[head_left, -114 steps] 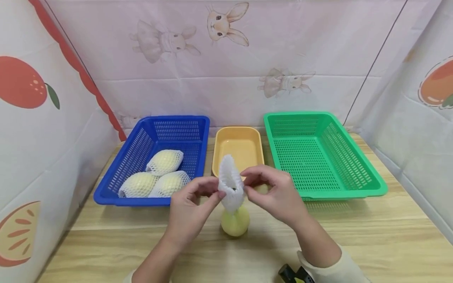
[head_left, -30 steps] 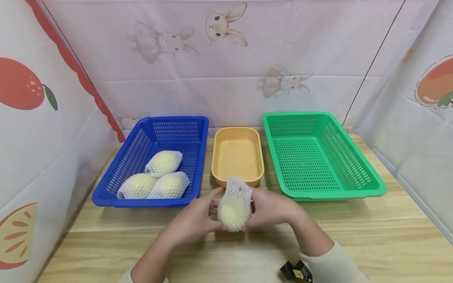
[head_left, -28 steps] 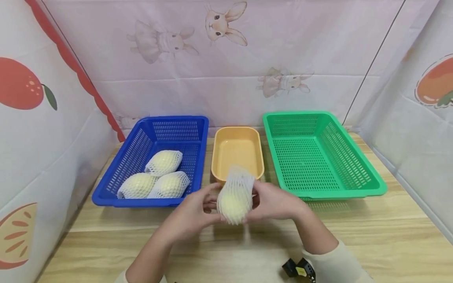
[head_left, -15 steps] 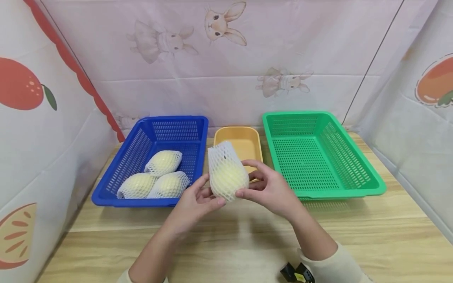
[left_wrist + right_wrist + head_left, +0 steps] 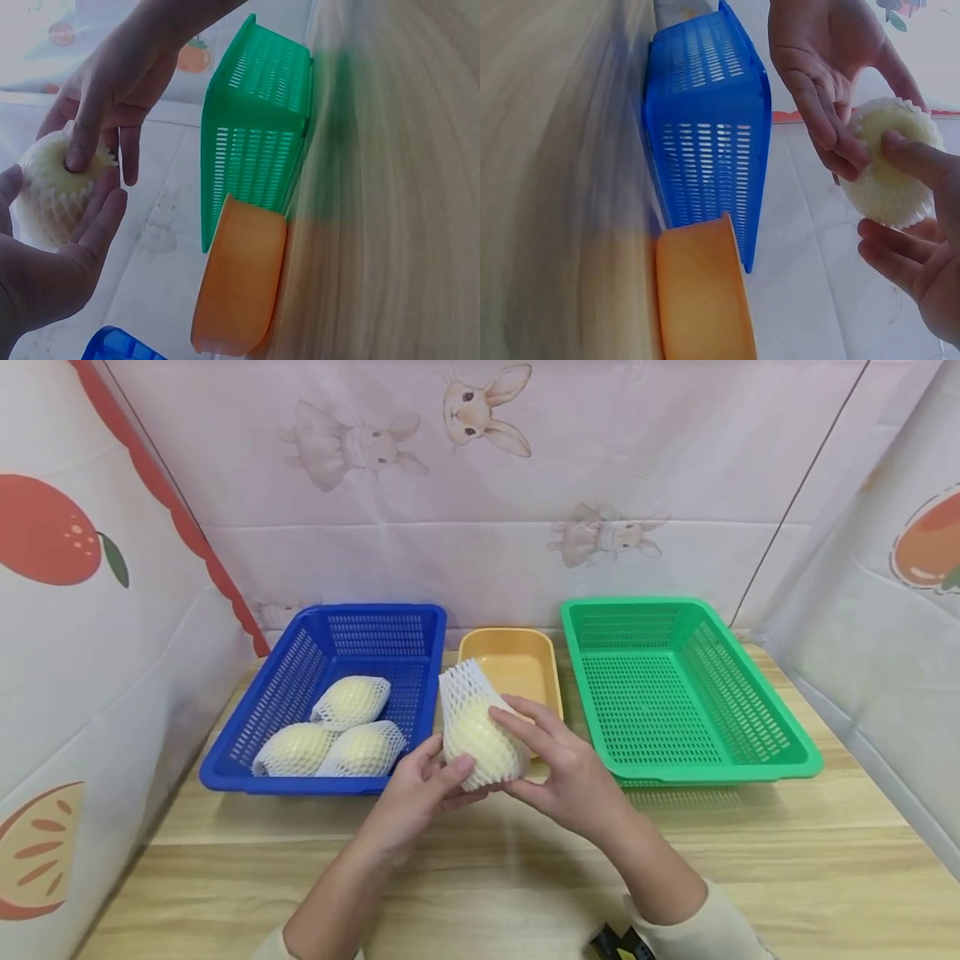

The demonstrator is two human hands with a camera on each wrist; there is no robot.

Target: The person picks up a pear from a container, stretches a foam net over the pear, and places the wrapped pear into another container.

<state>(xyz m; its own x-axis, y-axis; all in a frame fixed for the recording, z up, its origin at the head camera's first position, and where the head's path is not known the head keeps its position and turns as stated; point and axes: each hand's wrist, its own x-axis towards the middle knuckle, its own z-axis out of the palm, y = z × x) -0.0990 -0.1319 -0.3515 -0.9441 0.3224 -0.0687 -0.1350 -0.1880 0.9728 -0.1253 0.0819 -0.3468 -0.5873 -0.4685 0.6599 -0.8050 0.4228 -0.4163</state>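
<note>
Held up above the table between both hands is a pale yellow fruit (image 5: 472,735) inside a white foam net, its loose end pointing up and away. My left hand (image 5: 416,789) grips it from the left, thumb in front and fingers underneath. On the right side my right hand (image 5: 573,768) holds it, fingers laid over the net. Both wrist views show the right thumb (image 5: 915,159) on the fruit's bare lower end (image 5: 54,161), where the net's edge opens around it. Three more netted fruits (image 5: 349,702) lie in the blue basket (image 5: 300,787).
An orange-yellow tray (image 5: 551,681), partly hidden by the held fruit, stands between the blue basket and a green basket (image 5: 720,772) at the right. Printed cloth walls (image 5: 480,552) enclose the wooden table (image 5: 450,893). A black device (image 5: 621,943) sits by the right sleeve.
At first the net was being drawn over the fruit's top on the table. Now the netted fruit is lifted and tilted, and the right fingers have moved onto its front.
</note>
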